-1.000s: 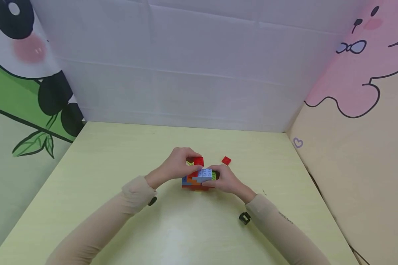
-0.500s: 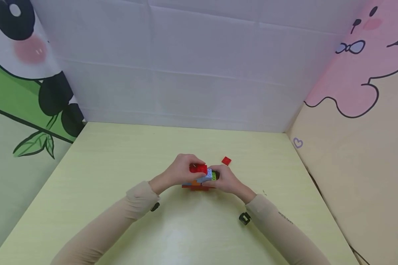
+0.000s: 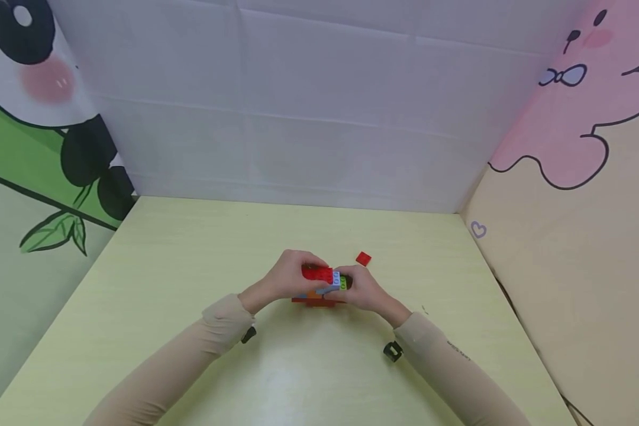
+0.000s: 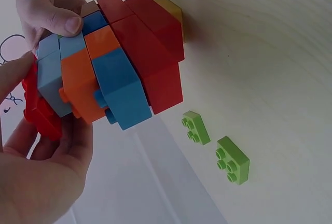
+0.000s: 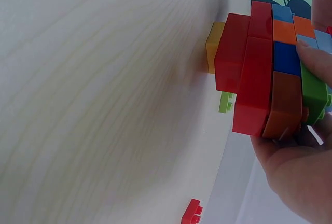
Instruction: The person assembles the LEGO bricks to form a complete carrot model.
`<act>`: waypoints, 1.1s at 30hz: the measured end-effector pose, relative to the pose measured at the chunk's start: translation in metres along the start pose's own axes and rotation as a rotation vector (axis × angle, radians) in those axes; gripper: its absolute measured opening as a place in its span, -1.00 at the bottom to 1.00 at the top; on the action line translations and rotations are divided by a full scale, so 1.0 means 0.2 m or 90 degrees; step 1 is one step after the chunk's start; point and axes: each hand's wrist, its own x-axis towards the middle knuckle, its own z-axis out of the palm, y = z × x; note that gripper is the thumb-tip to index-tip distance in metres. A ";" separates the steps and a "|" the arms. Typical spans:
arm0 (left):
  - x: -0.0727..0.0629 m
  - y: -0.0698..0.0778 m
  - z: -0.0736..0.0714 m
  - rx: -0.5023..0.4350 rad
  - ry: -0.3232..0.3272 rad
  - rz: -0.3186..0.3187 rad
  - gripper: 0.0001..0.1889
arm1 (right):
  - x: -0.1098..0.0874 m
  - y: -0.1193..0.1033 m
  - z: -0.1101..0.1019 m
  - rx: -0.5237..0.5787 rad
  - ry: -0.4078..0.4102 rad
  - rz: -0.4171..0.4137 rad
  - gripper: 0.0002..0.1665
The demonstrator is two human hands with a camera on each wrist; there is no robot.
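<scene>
A layered toy-brick structure [image 4: 122,86] stands on the table, with a yellow brick at its base, wide red layers above, then blue, orange, brown, light-blue and green bricks. My left hand [image 3: 289,274] pinches a red brick [image 3: 318,274] between thumb and fingers at the top of the structure. In the left wrist view that red brick [image 4: 40,109] lies against the light-blue bricks; whether it is fully pressed on I cannot tell. My right hand [image 3: 370,290] grips the structure's right end, its thumb by the green brick [image 5: 313,86]. The left hand hides part of the structure.
Behind the structure, a loose red brick [image 3: 363,258] lies on the pale table [image 3: 277,367]. Two light-green bricks, one nearer [image 4: 233,160] and one farther [image 4: 195,128] in the left wrist view, lie beyond the structure. A white backdrop [image 3: 298,118] borders the table's far edge.
My left hand has come down and a little right, bringing the red brick from above and behind onto the structure's top. The right hand has stayed in place.
</scene>
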 end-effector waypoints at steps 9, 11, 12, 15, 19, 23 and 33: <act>0.02 -0.02 0.01 -0.026 0.005 -0.009 -0.71 | 0.00 0.00 -0.01 0.007 0.001 -0.017 -0.61; 0.02 -0.02 0.01 -0.014 0.004 -0.006 -0.71 | 0.00 0.00 -0.01 0.007 0.002 -0.019 -0.62; 0.03 -0.02 0.01 -0.006 0.002 -0.003 -0.71 | 0.00 0.00 -0.01 0.006 0.003 -0.018 -0.62; 0.04 -0.02 0.00 0.017 -0.006 0.003 -0.69 | 0.00 0.00 -0.01 0.005 0.004 -0.019 -0.62; 0.05 -0.01 0.00 0.029 -0.021 -0.001 -0.67 | 0.00 0.01 -0.01 0.008 0.004 -0.017 -0.59; 0.05 0.00 -0.01 0.020 -0.031 -0.016 -0.69 | 0.01 0.00 -0.01 0.010 0.003 -0.008 -0.59; 0.06 0.04 -0.02 0.017 -0.043 -0.076 -0.74 | 0.00 0.00 0.00 0.007 0.003 -0.008 -0.61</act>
